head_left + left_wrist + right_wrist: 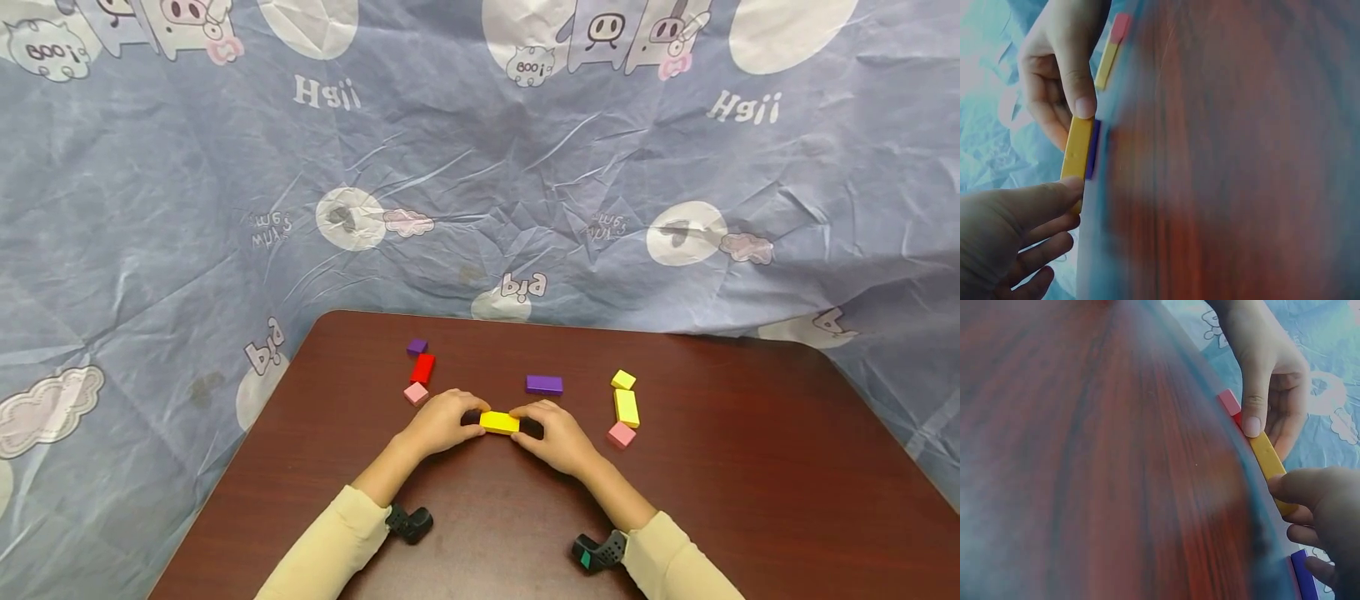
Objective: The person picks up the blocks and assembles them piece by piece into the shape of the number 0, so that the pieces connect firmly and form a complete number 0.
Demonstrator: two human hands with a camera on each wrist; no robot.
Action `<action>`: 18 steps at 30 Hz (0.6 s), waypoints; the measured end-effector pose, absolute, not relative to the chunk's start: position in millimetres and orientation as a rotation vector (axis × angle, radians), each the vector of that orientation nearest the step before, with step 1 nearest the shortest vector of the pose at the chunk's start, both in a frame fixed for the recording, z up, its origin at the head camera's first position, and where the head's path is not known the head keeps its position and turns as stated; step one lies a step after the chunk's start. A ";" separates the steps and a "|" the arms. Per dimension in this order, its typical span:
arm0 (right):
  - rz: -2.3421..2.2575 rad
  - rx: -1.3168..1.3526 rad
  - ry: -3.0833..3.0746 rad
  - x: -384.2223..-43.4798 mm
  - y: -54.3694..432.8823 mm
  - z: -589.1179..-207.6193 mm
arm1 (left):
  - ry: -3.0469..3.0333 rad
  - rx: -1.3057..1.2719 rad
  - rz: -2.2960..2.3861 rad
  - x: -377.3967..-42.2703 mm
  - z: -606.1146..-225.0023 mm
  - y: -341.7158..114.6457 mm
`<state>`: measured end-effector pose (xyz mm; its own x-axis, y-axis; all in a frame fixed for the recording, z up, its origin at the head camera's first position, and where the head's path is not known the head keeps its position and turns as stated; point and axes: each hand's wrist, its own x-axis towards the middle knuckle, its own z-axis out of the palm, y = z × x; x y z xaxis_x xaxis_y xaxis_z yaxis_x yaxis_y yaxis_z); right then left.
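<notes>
Between the two hands is a yellow rectangular block (499,422), near the middle of the table. My left hand (442,423) pinches its left end between thumb and fingers. The opposite end is pinched the same way by my right hand (558,437). In the left wrist view the thumbs lie on the near face of the yellow block (1077,147), and fingers go behind it. The right wrist view shows the same grip on the yellow block (1267,456). Whether it touches the tabletop, I cannot tell. A purple block (543,385) lies just beyond the right hand.
Left on the dark wooden table (495,533) are a small purple block (417,347), a red block (423,369) and a pink block (416,394) in a row. Rightward, a small yellow block (623,380), a longer yellow block (626,408) and a pink block (622,435) form another row.
</notes>
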<state>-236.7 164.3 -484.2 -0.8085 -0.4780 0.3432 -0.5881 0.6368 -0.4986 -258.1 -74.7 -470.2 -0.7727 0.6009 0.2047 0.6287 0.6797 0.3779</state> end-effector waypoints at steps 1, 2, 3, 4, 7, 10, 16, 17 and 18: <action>0.913 0.880 -2.682 -235.0 165.6 -483.9 | -2.820 -1.043 -0.665 -256.7 -469.9 -73.9; 0.919 0.878 -2.690 -233.2 166.9 -483.7 | -2.816 -1.055 -0.665 -255.1 -469.6 -73.1; 0.918 0.877 -2.696 -231.1 168.1 -483.8 | -2.815 -1.066 -0.670 -253.2 -469.0 -72.4; 0.920 0.876 -2.699 -228.8 169.3 -483.8 | -2.815 -1.078 -0.670 -251.2 -468.5 -71.9; 0.923 0.875 -2.706 -220.8 172.6 -484.6 | -2.819 -1.111 -0.657 -245.0 -467.7 -70.4; 0.923 0.894 -2.697 -212.9 175.2 -485.8 | -2.823 -1.141 -0.634 -238.2 -468.0 -69.2; 0.944 0.931 -2.660 -198.8 180.0 -485.6 | -2.800 -1.189 -0.643 -226.5 -467.9 -67.9; 0.950 0.930 -2.657 -196.5 180.6 -485.4 | -2.795 -1.195 -0.648 -224.6 -467.8 -67.7; 0.959 0.925 -2.659 -194.0 181.2 -485.2 | -2.792 -1.199 -0.652 -222.7 -468.0 -67.6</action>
